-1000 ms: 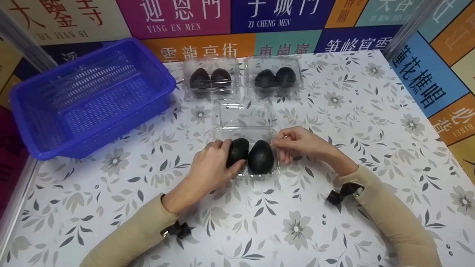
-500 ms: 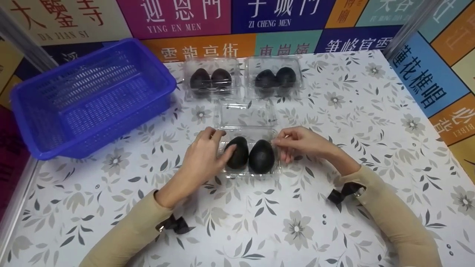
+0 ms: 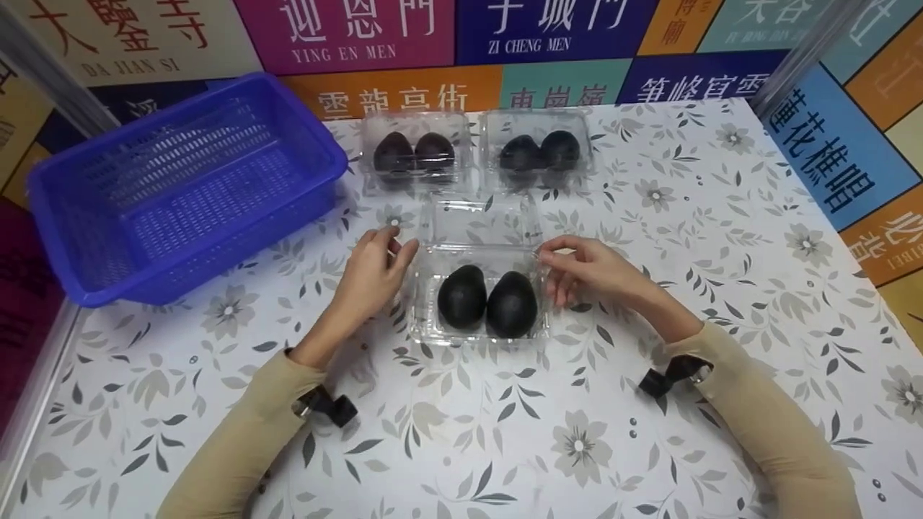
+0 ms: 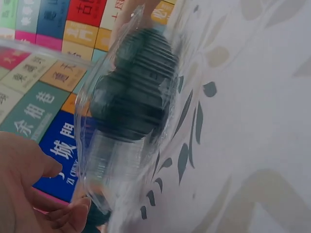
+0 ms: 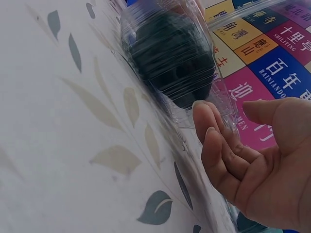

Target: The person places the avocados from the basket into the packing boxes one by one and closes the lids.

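Note:
A clear plastic clamshell box lies with its lid folded back in the head view. Two dark, pear-shaped avocados, a left one and a right one, sit side by side in its base. My left hand is off the box's left side, fingers loosely bent, holding nothing. At the opposite side, my right hand has its fingertips right at the box's edge by the hinge. The right wrist view shows a gap between that hand's thumb and fingers.
Behind the lid stand two closed clear boxes, a left one and a right one, each with two avocados. A blue slotted basket occupies the table's back left. Printed panels border the flowered tabletop.
My left hand has let go of the left avocado and drawn back leftward and away. The right hand has slid slightly farther back along the box edge, towards the hinge.

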Demonstrator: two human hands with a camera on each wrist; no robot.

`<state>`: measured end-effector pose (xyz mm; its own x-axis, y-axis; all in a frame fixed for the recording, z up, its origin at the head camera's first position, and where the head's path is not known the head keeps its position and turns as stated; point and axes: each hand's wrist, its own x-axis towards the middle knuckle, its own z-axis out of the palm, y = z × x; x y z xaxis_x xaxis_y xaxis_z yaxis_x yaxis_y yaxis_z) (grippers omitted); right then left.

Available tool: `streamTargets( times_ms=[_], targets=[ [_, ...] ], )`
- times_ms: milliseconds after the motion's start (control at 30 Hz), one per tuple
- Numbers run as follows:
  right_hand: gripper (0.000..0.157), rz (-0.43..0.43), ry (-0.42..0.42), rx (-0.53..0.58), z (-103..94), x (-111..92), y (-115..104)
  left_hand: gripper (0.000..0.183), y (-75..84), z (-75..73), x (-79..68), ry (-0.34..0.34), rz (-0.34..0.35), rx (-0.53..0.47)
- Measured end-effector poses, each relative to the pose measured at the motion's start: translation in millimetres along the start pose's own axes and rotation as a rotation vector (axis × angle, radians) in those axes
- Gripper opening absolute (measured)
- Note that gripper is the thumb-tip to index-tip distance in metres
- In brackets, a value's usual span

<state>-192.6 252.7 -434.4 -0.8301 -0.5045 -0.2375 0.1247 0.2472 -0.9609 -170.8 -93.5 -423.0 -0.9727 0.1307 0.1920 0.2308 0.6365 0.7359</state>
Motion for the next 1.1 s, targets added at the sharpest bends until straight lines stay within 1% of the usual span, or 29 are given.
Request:
streamTargets(
  times_ms=[100, 200, 333, 433, 500, 667, 800, 900, 1100],
  targets=[
    [0.051, -0.021, 0.014, 0.026, 0.8, 0.2, 0.5, 0.033, -6.5, -0.6, 4.8, -0.029, -0.011, -0.072],
    [0.051, -0.026, 0.03, 0.059, 1.4, 0.5, 1.1, 0.028, -8.3, -1.5, 7.2, -0.08, -0.043, -0.138],
    [0.052, -0.021, 0.053, 0.085, 2.6, 0.4, 1.2, 0.031, -7.5, -2.1, 8.9, -0.156, -0.121, -0.266],
    [0.053, -0.024, 0.062, 0.089, 2.5, 0.4, 2.1, 0.031, -6.5, -2.4, 9.8, -0.197, -0.179, -0.364],
    [0.053, -0.026, 0.058, 0.099, 2.1, 0.4, 2.4, 0.032, -5.8, -2.8, 9.5, -0.22, -0.207, -0.406],
    [0.056, -0.026, 0.049, 0.131, 1.5, 0.1, 1.0, 0.034, -7.2, -2.1, 8.6, -0.248, -0.264, -0.468],
    [0.056, -0.046, 0.054, 0.107, 0.9, -0.2, -0.8, 0.032, -8.7, -2.5, 7.8, -0.268, -0.301, -0.562],
    [0.053, -0.065, 0.054, 0.093, -0.4, -0.3, -0.9, 0.033, -8.7, -4.0, 6.9, -0.289, -0.316, -0.601],
    [0.048, -0.075, 0.027, 0.119, -2.0, -0.3, -0.4, 0.031, -7.9, -8.3, 4.8, -0.353, -0.336, -0.595]
  ],
)
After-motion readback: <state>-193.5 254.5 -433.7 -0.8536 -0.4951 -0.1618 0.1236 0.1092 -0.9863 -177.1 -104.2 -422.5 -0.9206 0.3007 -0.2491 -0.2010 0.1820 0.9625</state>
